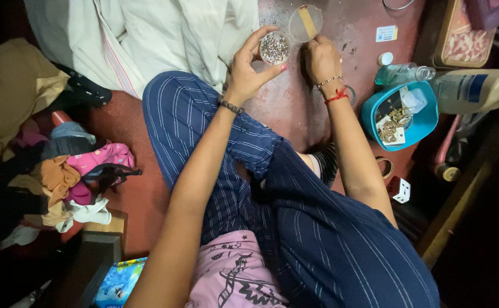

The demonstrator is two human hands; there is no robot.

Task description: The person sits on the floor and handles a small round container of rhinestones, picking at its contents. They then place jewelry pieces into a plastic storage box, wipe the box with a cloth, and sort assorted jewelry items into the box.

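Note:
My left hand (pixel 248 68) holds a small round clear container (pixel 274 48) filled with tiny sparkly stones, pinched between thumb and fingers above my crossed leg. My right hand (pixel 320 57) rests on the reddish floor, fingers curled at the edge of a clear round lid (pixel 305 23) with a tan strip lying on it. Whether the right hand grips the lid I cannot tell. A bead bracelet and a red thread circle my right wrist; a dark bracelet is on my left wrist.
A blue bowl (pixel 426 122) of gold jewellery sits to the right, beside a clear bottle (pixel 403 73) and a large white bottle (pixel 477 90). White cloth (pixel 146 34) lies at the top left, a heap of clothes (pixel 61 171) at the left, a small white die (pixel 401 191) near my knee.

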